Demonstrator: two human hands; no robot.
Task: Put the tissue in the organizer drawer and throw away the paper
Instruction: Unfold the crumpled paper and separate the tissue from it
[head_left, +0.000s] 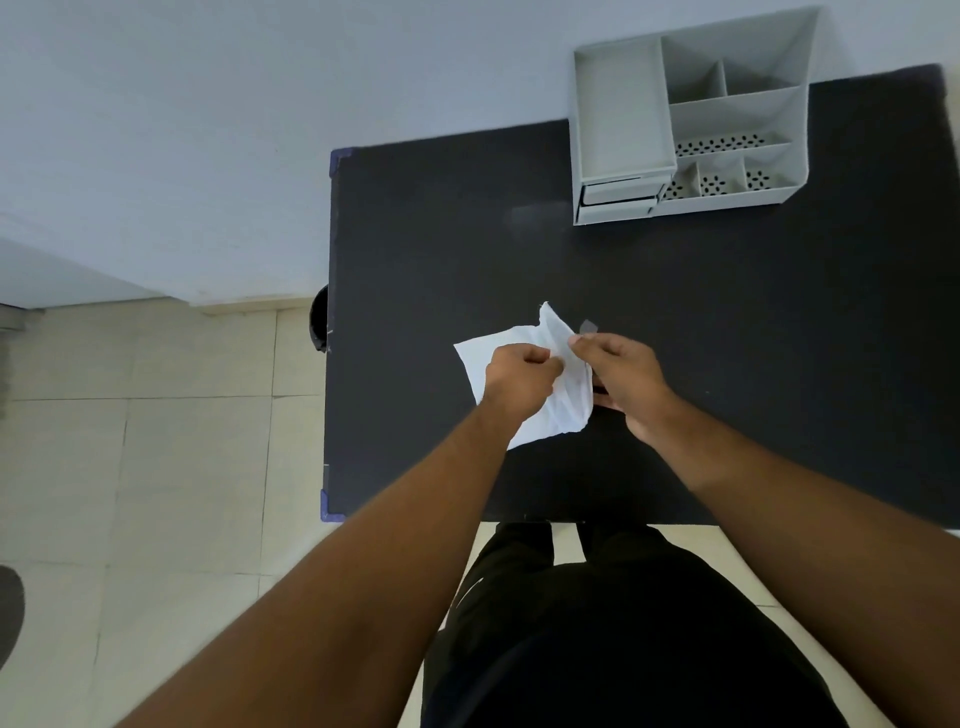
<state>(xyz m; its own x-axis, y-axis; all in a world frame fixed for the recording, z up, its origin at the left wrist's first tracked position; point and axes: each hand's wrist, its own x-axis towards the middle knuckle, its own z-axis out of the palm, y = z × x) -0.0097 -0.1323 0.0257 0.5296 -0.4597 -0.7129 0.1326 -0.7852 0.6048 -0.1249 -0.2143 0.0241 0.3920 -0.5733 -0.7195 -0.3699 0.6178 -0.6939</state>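
- Nearest the camera, two bare forearms reached forward over dark clothing; pale, matte floor tiles lay below and to the left.
- The left hand (521, 382) was curled shut, pinching a white tissue (563, 374); the right hand (626, 382) pinched the same sheet with fingertips together at its upper fold.
- The tissue was thin, soft and creased (one corner stood up in a peak); it was held just above the middle of the black table (727, 322), whose top looked flat and matte.
- A dark, rounded bin (319, 319) peeked out beside the table's left edge.
- At the far right corner stood a grey plastic organizer (623, 119), boxy, with open compartments and perforated floors; its small drawer (621, 195) faced forward, seemingly closed.
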